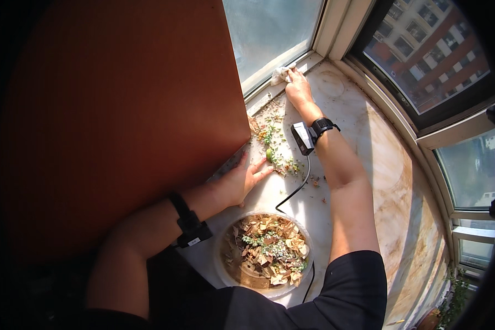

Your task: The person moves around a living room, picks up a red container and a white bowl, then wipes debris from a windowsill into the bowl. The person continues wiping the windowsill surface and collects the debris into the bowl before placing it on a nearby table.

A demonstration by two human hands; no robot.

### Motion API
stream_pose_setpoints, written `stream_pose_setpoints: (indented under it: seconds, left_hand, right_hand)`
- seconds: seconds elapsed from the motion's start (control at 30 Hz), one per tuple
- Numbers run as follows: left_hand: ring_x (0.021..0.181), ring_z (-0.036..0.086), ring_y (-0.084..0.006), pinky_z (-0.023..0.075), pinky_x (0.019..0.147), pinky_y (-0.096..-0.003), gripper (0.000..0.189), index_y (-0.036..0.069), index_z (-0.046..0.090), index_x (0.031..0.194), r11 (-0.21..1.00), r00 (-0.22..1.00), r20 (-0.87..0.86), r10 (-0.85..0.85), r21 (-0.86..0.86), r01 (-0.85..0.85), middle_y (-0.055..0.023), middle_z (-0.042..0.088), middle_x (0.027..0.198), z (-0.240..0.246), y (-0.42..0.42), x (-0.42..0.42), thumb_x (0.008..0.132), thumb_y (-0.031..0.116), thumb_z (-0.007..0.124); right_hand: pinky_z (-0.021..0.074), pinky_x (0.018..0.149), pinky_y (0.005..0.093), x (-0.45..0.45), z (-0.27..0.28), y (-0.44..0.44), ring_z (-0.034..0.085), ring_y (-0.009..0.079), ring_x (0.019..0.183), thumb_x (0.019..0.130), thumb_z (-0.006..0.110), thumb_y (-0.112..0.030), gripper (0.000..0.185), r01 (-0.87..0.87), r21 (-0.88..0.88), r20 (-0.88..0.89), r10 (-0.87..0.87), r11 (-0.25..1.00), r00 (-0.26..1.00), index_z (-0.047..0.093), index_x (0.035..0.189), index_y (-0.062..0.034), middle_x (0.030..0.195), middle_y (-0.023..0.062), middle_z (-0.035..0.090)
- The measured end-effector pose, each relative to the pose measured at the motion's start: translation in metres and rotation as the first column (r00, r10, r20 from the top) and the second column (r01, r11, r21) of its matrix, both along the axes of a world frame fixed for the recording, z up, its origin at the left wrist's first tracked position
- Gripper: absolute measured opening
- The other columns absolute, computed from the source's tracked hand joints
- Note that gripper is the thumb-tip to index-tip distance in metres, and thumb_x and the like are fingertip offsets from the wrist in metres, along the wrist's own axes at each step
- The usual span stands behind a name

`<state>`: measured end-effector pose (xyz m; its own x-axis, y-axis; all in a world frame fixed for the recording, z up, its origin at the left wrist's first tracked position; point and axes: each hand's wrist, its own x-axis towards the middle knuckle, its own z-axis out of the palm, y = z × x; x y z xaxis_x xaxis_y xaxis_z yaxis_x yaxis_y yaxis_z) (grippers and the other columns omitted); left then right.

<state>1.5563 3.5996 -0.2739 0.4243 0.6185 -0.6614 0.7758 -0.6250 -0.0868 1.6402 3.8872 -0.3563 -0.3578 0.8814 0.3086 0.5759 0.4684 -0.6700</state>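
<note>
My right hand (298, 87) reaches to the far corner of the windowsill and grips a crumpled white cloth or tissue (280, 76) against the window frame's lower rail. Nearer to me, my left hand (247, 178) rests on the marble sill with fingers spread, beside the orange-brown panel. Just past its fingertips lie scattered succulent leaves (275, 140) and dry bits, with one larger green piece (269, 155) among them. Close to my body stands a round, clear plastic dish (224, 270) holding dry brown leaves (264, 258) and small green succulent pieces.
A large orange-brown panel (148, 103) blocks the left side. Windows line the far and right edges of the marble sill (390, 165). A wrist-mounted device (302, 138) trails a cable (301, 187) across the sill. A potted plant (451, 297) stands at lower right.
</note>
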Motion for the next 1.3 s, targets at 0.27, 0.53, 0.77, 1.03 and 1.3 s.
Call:
stream_pose_setpoints:
  seconds: [0.27, 0.53, 0.77, 1.03, 1.3]
  left_hand:
    - [0.141, 0.012, -0.0442, 0.0173, 0.115, -0.0533, 0.126, 0.014, 0.011, 0.151, 0.986, 0.976, 0.138, 0.166, -0.035, -0.163, -0.0172, 0.014, 0.155, 0.01, 0.001, -0.001, 0.054, 0.038, 0.087]
    - [0.138, 0.013, -0.0514, 0.0192, 0.115, -0.0523, 0.127, 0.017, 0.013, 0.151, 0.969, 0.944, 0.218, 0.247, -0.079, -0.235, -0.0168, 0.013, 0.156, 0.012, 0.001, -0.002, 0.05, 0.032, 0.089]
    - [0.14, 0.011, -0.0457, 0.0135, 0.115, -0.0555, 0.125, 0.009, 0.013, 0.15, 0.993, 0.978, 0.174, 0.119, -0.03, -0.115, -0.0169, 0.015, 0.155, 0.006, 0.001, -0.004, 0.054, 0.043, 0.086]
    - [0.145, 0.013, -0.023, 0.0125, 0.113, -0.0582, 0.124, 0.0, 0.012, 0.149, 1.0, 0.989, 0.146, 0.011, 0.022, -0.014, -0.0157, 0.027, 0.151, 0.003, 0.0, -0.004, 0.057, 0.044, 0.084]
    - [0.144, 0.016, -0.0263, 0.0025, 0.114, -0.0566, 0.121, 0.007, 0.013, 0.15, 0.998, 0.991, 0.117, 0.068, -0.02, -0.067, -0.0227, 0.017, 0.153, 0.007, 0.002, -0.002, 0.059, 0.043, 0.084]
  right_hand:
    - [0.0439, 0.096, 0.0342, -0.011, 0.027, -0.091, 0.053, 0.0292, 0.11, 0.072, 0.058, -0.002, 0.04, -0.428, -0.139, -0.09, 0.419, 0.893, 0.904, 0.07, 0.109, -0.0128, 0.109, 0.01, 0.066]
    - [0.0487, 0.087, 0.0358, 0.009, 0.037, -0.109, 0.057, 0.0256, 0.101, 0.066, 0.064, 0.0, 0.031, -0.625, 0.034, 0.185, 0.609, 0.78, 0.771, 0.073, 0.09, -0.0171, 0.099, 0.0026, 0.066]
    - [0.049, 0.076, 0.0282, 0.115, 0.073, -0.052, 0.062, 0.0232, 0.082, 0.077, 0.05, 0.005, 0.032, -0.354, -0.118, -0.332, 0.299, 0.928, 0.895, 0.074, 0.092, -0.0104, 0.088, 0.0109, 0.071]
    - [0.0415, 0.099, 0.0382, 0.228, 0.041, 0.024, 0.048, 0.0316, 0.118, 0.081, 0.057, -0.014, 0.033, 0.675, 0.063, 0.402, -0.638, 0.735, 0.657, 0.068, 0.113, -0.0135, 0.121, 0.0145, 0.056]
    - [0.0451, 0.095, 0.0401, 0.103, 0.034, 0.109, 0.058, 0.034, 0.11, 0.083, 0.056, -0.017, 0.038, 0.341, -0.168, 0.278, -0.287, 0.925, 0.917, 0.063, 0.12, -0.0127, 0.12, 0.0162, 0.062]
